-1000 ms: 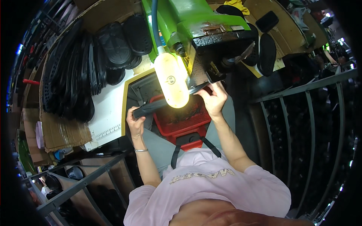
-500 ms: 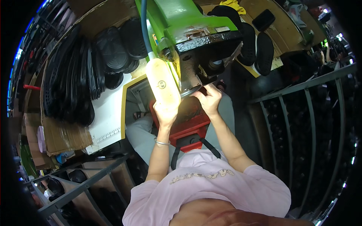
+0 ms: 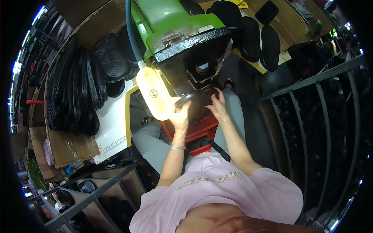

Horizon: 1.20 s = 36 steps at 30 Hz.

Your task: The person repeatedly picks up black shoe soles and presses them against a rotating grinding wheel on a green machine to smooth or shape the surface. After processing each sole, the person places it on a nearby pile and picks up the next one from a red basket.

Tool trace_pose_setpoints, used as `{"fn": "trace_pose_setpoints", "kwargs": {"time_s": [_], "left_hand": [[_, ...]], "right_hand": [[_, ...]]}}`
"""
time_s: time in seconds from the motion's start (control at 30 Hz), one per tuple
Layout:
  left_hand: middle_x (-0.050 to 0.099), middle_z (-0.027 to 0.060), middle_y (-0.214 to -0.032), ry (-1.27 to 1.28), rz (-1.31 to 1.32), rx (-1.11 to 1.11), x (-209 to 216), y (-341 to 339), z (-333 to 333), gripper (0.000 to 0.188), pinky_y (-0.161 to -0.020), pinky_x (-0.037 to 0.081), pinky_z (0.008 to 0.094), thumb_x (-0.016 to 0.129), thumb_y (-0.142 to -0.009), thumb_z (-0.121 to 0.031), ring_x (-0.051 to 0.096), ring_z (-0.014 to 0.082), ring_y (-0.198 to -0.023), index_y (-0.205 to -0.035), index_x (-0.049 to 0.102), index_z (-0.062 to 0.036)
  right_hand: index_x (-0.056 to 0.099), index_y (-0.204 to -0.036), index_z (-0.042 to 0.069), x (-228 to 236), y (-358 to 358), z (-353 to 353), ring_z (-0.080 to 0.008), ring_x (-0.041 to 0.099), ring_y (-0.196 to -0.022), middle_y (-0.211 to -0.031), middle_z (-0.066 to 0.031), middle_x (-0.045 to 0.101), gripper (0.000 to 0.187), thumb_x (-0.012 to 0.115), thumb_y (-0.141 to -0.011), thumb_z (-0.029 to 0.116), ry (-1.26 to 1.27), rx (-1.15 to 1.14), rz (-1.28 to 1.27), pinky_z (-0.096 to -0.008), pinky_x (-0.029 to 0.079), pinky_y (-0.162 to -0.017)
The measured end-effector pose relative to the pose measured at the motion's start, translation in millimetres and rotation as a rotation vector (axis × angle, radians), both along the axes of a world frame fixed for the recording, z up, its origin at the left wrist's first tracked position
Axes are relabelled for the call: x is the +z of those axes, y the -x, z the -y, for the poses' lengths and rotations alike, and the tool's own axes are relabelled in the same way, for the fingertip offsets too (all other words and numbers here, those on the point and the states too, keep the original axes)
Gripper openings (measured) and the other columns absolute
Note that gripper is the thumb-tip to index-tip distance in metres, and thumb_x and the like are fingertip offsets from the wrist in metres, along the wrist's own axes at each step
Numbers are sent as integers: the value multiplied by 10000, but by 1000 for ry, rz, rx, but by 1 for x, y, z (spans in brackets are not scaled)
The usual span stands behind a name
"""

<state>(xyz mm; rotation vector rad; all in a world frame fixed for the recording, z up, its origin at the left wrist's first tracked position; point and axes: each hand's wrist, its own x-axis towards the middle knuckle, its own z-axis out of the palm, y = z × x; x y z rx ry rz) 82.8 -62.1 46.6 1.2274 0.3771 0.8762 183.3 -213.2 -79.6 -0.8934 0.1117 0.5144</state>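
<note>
Beneath the head of a green and black machine [image 3: 180, 25], my left hand [image 3: 180, 118] is closed on the edge of a dark sole [image 3: 185, 99]. The lamp and machine hide part of that sole. My right hand [image 3: 218, 106] sits just right of it, its fingers spread apart and holding nothing I can see. A glowing yellow-white lamp [image 3: 154, 93] on a blue-grey cable hangs right beside my left hand. Below both hands, between my knees, is a red container [image 3: 194, 134] with dark scraps inside.
On the left, a cardboard box [image 3: 79, 149] holds many black soles [image 3: 70, 89] beside a white board [image 3: 114, 136] with a yellow edge. More black soles [image 3: 270, 48] lie beyond the machine on the right. Metal rails [image 3: 311, 83] stand at both sides.
My right hand has let go of the sole's edge and its fingers have spread. My left hand keeps its grip. The machine and lamp appear farther left in view.
</note>
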Motion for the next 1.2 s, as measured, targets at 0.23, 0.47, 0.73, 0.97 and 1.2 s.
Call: {"fn": "trace_pose_setpoints", "kwargs": {"time_s": [0.23, 0.47, 0.73, 0.97, 1.2], "left_hand": [[531, 30, -969, -82, 45, 14, 60, -8, 17, 545, -844, 498, 269, 846, -688, 73, 554, 119, -914, -1062, 468, -42], [461, 20, -948, -425, -147, 158, 55, -9, 14, 667, -840, 461, 253, 886, -639, 48, 476, 121, -861, -1106, 421, -60], [505, 38, -1016, -108, 96, -12, 38, 7, -8, 547, -888, 482, 283, 810, -692, 114, 535, 144, -937, -1113, 499, -41], [550, 63, -994, -318, -17, -36, 57, 17, -14, 418, -875, 518, 311, 779, -717, 128, 602, 186, -949, -1047, 554, 4], [554, 79, -942, -122, -58, 31, 47, 47, -47, 240, -779, 504, 273, 693, -731, 139, 589, 161, -877, -925, 584, 50]], "right_hand": [[435, -1395, 205, 41, -17, 28, -219, 606, -1043, -1227, -95, 555, 556, 687, -914, 87, 63, -148, 147, -394, 563, -749], [423, -1407, 223, 2, -7, 3, -284, 541, -1200, -1335, -65, 520, 530, 665, -938, 167, -4, -99, 50, -527, 554, -879], [604, -1278, 90, 104, -44, 53, -154, 571, -1007, -1152, -54, 567, 565, 804, -762, -22, 424, -449, 532, -282, 484, -897], [615, -1252, 51, 188, -40, 52, -219, 558, -1076, -1195, -98, 536, 594, 870, -717, 84, 840, -601, 934, -339, 487, -941], [586, -1285, -20, 191, -42, 44, -225, 552, -1157, -1290, -118, 529, 659, 841, -678, -63, 638, -382, 1059, -340, 499, -964]]}}
